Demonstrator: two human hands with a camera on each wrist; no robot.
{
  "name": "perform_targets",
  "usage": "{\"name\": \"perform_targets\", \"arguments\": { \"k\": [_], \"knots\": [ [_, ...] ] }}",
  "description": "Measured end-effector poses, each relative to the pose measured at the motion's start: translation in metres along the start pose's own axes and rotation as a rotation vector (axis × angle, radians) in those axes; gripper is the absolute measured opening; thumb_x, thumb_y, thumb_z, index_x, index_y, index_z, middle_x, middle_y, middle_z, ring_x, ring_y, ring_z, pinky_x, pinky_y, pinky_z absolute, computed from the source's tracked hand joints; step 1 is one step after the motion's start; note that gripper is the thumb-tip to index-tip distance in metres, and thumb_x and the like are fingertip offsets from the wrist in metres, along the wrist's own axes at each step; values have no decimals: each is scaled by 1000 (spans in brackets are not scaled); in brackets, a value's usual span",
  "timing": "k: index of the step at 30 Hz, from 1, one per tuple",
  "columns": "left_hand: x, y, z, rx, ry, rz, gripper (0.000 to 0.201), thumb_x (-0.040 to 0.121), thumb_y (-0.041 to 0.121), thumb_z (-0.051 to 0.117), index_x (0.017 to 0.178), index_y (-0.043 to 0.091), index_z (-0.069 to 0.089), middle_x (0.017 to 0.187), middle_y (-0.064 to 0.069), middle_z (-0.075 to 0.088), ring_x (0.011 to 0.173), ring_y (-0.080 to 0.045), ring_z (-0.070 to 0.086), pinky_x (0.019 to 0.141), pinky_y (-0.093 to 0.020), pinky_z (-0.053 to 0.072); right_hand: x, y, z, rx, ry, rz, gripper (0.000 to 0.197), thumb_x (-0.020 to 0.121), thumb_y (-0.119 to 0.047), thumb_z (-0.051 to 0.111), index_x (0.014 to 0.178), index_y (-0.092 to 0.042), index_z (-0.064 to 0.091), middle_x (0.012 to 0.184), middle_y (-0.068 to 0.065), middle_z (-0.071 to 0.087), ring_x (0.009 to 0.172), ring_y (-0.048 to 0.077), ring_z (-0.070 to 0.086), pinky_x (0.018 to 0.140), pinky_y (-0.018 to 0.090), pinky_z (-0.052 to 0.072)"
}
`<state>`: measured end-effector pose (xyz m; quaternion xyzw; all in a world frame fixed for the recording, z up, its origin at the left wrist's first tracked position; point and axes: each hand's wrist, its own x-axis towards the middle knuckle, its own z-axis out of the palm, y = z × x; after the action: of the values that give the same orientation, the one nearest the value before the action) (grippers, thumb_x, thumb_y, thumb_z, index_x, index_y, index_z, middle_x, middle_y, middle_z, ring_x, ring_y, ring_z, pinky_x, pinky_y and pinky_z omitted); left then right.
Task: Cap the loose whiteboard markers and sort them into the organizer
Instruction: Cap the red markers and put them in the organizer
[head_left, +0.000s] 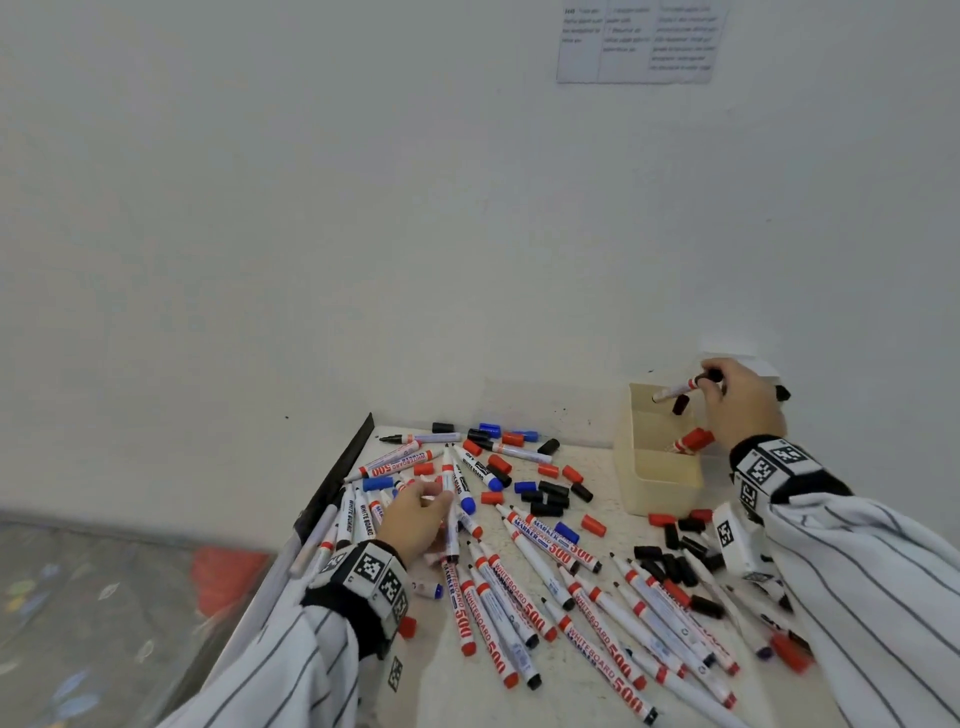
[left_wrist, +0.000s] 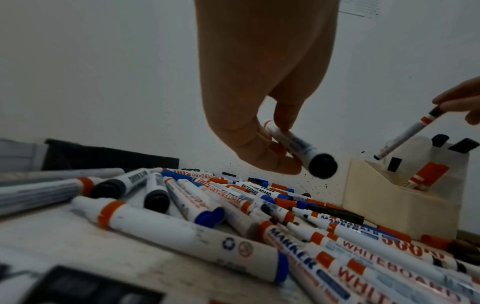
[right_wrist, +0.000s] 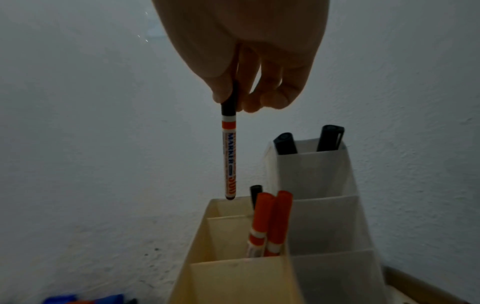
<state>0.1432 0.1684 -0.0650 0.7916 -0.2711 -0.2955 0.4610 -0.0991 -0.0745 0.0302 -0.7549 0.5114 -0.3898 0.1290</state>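
Many uncapped whiteboard markers (head_left: 545, 571) and loose red, blue and black caps (head_left: 550, 496) are strewn over the white table (head_left: 597, 696). My left hand (head_left: 441, 501) hovers over the pile's left part and pinches a white marker (left_wrist: 298, 148) with a black end. My right hand (right_wrist: 233, 100) holds a black-capped marker (right_wrist: 229, 156) by its cap. It hangs upright over the far compartment of the cream organizer (right_wrist: 233, 277). Two red-capped markers (right_wrist: 270, 222) stand in the middle compartment, and one black-capped marker (right_wrist: 255, 193) in the far one.
A white organizer (right_wrist: 324, 205) beside the cream one holds two black-capped markers (right_wrist: 330, 137). Both stand against the wall at the table's back right. A black strip (head_left: 337, 478) edges the table's left side. A tagged white block (head_left: 732, 540) lies by my right forearm.
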Motion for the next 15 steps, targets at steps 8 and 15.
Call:
{"name": "perform_targets", "arguments": {
  "k": [8,15],
  "knots": [
    [17,17,12,-64,-65,-72,25,94,27,51,117,16,51,110,-8,59,80,-18,65,64,-27,58,24,17,15,-116,-108,-22,27,93,-3,45,118,-2,57,121,16,50,108,31,51,74,16,38],
    [26,20,20,-93,-111,-126,12,94,26,51,105,20,49,91,-3,60,69,-14,64,60,-24,57,30,22,39,-317,-138,-14,23,93,-9,46,112,-13,59,108,16,60,100,32,52,81,37,45]
  ]
}}
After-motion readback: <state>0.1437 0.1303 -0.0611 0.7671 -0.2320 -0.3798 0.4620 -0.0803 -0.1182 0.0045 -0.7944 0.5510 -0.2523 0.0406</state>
